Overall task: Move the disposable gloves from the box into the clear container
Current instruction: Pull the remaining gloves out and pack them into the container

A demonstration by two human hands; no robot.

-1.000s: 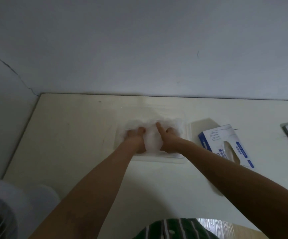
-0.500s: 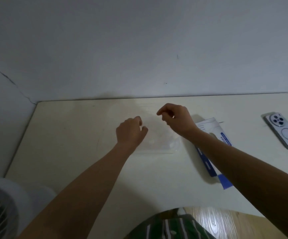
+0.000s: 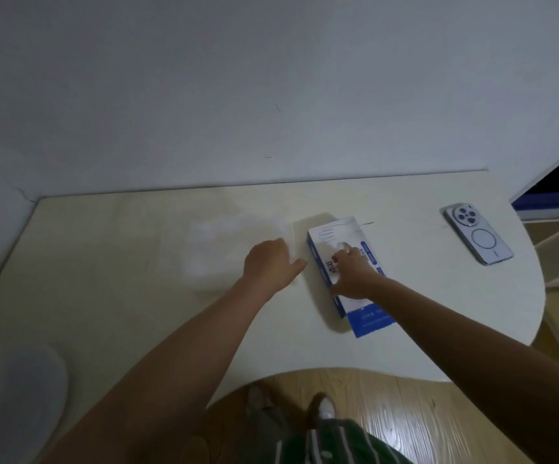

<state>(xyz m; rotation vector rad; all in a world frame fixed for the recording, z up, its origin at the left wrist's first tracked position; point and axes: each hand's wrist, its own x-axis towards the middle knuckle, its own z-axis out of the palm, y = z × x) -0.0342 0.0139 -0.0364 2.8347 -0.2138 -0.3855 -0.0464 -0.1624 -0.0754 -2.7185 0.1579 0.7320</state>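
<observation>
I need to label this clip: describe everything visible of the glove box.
The glove box is a white cardboard carton with blue sides and a glove outline printed on top. It lies flat on the table, just right of the clear container, its near blue end flap folded open. The right hand rests on it, fingers at the oval top opening; its contents are hidden.

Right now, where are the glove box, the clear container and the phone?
glove box [image 3: 333,230]: head view, white top face, by the printed glove.
clear container [image 3: 201,262]: head view, left wall, blurred.
phone [image 3: 479,238]: head view, middle of its back.
</observation>
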